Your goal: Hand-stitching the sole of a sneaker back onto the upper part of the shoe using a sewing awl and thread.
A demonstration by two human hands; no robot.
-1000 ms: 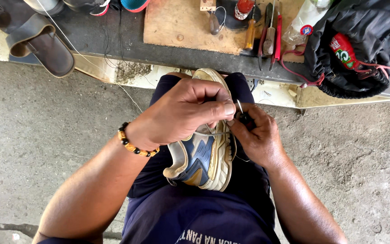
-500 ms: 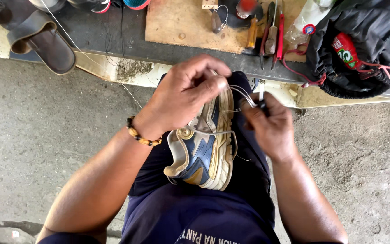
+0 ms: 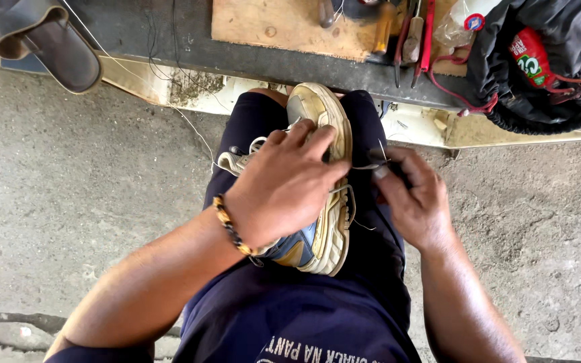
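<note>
The single head camera is looking steeply down, close above the lap, with the wooden board [image 3: 284, 25] lying toward 12 o'clock.

At the top right we are seeing a red packet [image 3: 532, 59] with a round green and white label, lying inside the open mouth of a black drawstring bag [image 3: 553, 87]. Just left of the bag, a clear plastic wrapper [image 3: 457, 28] is lying on the tabletop [image 3: 169, 40], carrying a small round red and blue sticker [image 3: 473, 21]. We are seeing no signs or screens.
</note>
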